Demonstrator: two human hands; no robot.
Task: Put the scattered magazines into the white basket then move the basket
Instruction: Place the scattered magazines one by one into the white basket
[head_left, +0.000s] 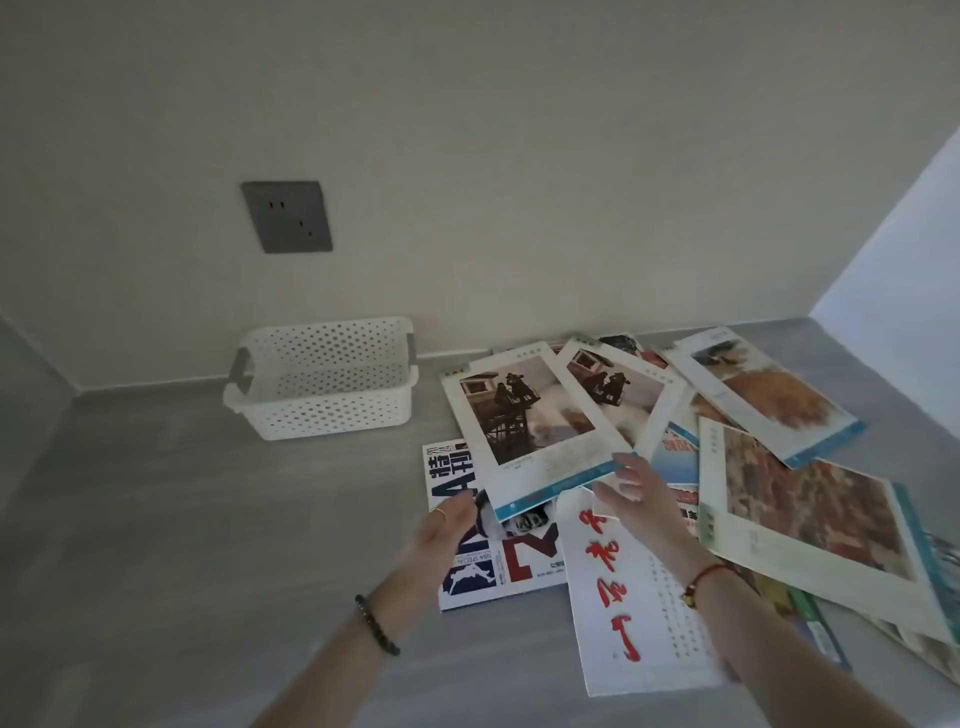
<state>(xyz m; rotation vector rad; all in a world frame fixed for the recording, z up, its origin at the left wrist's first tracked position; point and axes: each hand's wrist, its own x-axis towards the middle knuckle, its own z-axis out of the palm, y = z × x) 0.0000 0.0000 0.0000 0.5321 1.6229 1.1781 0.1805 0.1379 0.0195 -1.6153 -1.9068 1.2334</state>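
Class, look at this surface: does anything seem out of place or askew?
Yes. The magazines lie scattered and overlapping at odd angles beside the white basket, which holds none that can be seen.

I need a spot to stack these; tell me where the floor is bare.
Bare grey floor lies left of the magazines, in front of the white basket, reaching the left wall. The basket itself is empty. Everything to the right is crowded with overlapping magazines.

Bare floor is left open between the basket and the magazines, and to the left of both. The basket's open top is unobstructed. Behind it, passage is closed by the wall. Right of it, the floor is covered by overlapping magazines.
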